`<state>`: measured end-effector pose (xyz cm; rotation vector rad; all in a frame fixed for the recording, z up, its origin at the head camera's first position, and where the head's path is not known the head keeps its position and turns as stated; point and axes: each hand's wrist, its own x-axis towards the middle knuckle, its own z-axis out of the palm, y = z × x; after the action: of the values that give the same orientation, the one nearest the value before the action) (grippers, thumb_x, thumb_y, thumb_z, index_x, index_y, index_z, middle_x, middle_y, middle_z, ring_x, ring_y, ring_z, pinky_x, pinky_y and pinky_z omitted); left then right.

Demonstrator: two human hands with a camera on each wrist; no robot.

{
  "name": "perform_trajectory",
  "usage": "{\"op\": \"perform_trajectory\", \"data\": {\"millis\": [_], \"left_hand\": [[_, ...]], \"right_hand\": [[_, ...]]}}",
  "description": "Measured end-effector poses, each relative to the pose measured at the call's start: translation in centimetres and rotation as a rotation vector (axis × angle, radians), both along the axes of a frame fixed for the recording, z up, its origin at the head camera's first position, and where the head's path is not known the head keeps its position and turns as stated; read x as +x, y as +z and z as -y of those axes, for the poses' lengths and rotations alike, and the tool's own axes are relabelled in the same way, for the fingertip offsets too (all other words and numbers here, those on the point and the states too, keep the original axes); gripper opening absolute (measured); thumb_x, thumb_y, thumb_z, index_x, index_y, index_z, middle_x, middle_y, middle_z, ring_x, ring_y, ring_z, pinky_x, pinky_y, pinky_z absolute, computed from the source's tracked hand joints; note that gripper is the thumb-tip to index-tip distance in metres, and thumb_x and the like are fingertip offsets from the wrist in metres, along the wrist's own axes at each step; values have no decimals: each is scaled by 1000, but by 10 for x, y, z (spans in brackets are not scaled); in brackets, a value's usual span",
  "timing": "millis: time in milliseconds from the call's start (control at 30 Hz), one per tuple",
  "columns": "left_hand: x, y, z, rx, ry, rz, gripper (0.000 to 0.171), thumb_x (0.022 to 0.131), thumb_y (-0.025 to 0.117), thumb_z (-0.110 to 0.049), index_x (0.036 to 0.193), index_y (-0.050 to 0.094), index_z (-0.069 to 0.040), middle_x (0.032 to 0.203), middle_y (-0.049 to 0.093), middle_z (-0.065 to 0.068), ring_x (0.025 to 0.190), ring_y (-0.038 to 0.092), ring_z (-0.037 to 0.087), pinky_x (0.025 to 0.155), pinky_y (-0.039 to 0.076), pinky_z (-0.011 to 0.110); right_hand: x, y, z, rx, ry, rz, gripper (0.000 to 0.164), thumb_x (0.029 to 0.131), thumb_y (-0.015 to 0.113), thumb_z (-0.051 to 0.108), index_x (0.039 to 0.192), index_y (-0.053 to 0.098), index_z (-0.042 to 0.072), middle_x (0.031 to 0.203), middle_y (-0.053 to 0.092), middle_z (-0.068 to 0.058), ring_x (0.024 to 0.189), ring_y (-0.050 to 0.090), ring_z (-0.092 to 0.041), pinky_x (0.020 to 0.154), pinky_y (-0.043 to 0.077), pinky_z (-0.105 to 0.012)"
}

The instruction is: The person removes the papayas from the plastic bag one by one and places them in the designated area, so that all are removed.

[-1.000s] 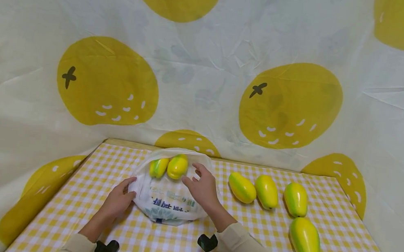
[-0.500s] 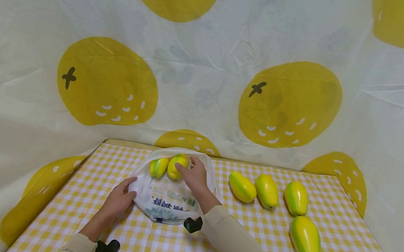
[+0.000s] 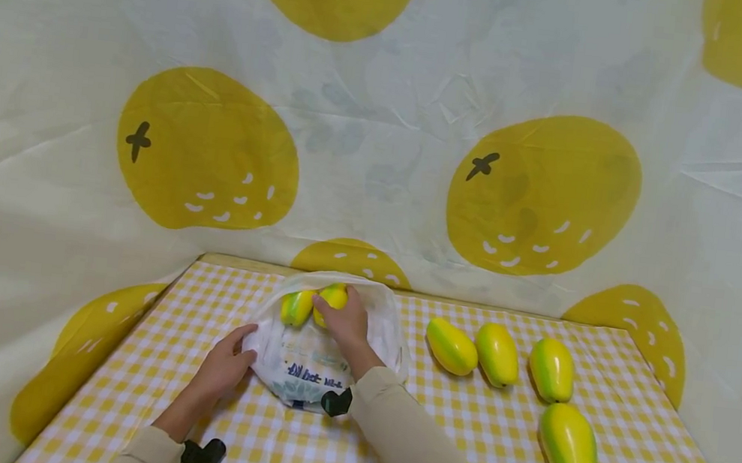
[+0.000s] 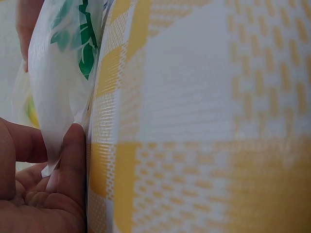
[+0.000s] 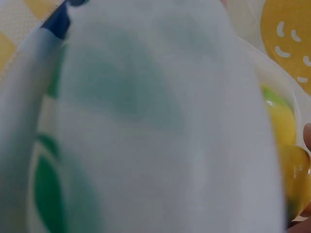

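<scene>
A thin white plastic bag (image 3: pixel 391 324) with green and blue print lies with its mouth spread in the head view. Two yellow-green papayas sit inside it, side by side. My right hand (image 3: pixel 349 323) reaches into the bag and grips the right-hand papaya (image 3: pixel 332 295); the left-hand papaya (image 3: pixel 296 308) is beside it. At the bag's left rim my left hand (image 3: pixel 221 368) pinches the plastic. Close up in the left wrist view, the bag's edge (image 4: pixel 56 97) runs between the left thumb and fingers. Bag plastic (image 5: pixel 160 136) covers most of the right wrist view, hiding much of the right hand.
Several more papayas lie to the right of the bag, the nearest papaya (image 3: pixel 569 448) toward the table's right front. A yellow-checked cloth (image 3: pixel 458 437) covers the table. Behind it hangs a fruit-printed curtain (image 3: pixel 377 172).
My right hand has moved left and into the bag, and its fingers have closed round the right-hand papaya. The left hand stays at the bag's rim.
</scene>
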<state>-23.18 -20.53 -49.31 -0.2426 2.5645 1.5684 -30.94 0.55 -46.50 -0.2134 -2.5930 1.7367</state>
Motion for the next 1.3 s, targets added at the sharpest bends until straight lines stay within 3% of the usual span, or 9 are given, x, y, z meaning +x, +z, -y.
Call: {"op": "perform_trajectory", "data": {"millis": [200, 367, 533, 767, 933, 1300], "left_hand": [[0, 0, -1, -7, -7, -14, 63, 102, 49, -12, 163, 33, -9, 163, 42, 26, 144, 49, 39, 103, 51, 45], [1, 1, -1, -12, 3, -10, 63, 102, 49, -12, 163, 34, -9, 163, 42, 25, 146, 48, 38, 106, 50, 47], [2, 1, -1, -7, -2, -10, 62, 103, 49, -12, 163, 33, -10, 164, 39, 26, 148, 44, 40, 110, 47, 51], [1, 0, 0, -15, -5, -12, 62, 103, 48, -12, 163, 33, -9, 164, 39, 26, 147, 46, 38, 107, 49, 48], [0, 0, 0, -34, 2, -6, 62, 103, 48, -14, 163, 33, -9, 165, 38, 24, 150, 43, 39, 113, 44, 52], [0, -1, 0, -45, -6, -9, 62, 103, 48, -13, 163, 33, -8, 165, 38, 26, 150, 42, 39, 114, 43, 54]], "right_hand": [[1, 1, 0, 95, -6, -20, 81, 89, 79, 39, 157, 44, 12, 151, 58, -14, 126, 60, -34, 108, 50, -51], [1, -1, -2, 70, -18, -13, 79, 86, 80, 34, 156, 48, 16, 145, 61, -12, 115, 63, -30, 99, 55, -48], [3, -1, -7, 38, -34, -30, 77, 85, 82, 33, 153, 52, 18, 142, 63, -9, 111, 63, -28, 94, 56, -45], [9, 4, -12, 59, -7, -67, 77, 83, 85, 34, 152, 55, 19, 140, 65, -9, 105, 65, -27, 87, 57, -43], [15, 10, -16, 60, 18, -85, 76, 83, 85, 34, 151, 56, 18, 137, 67, -9, 101, 65, -27, 82, 58, -41], [33, 24, -25, 94, 59, -101, 74, 83, 86, 34, 149, 58, 16, 134, 68, -9, 99, 64, -25, 83, 56, -40]]}}
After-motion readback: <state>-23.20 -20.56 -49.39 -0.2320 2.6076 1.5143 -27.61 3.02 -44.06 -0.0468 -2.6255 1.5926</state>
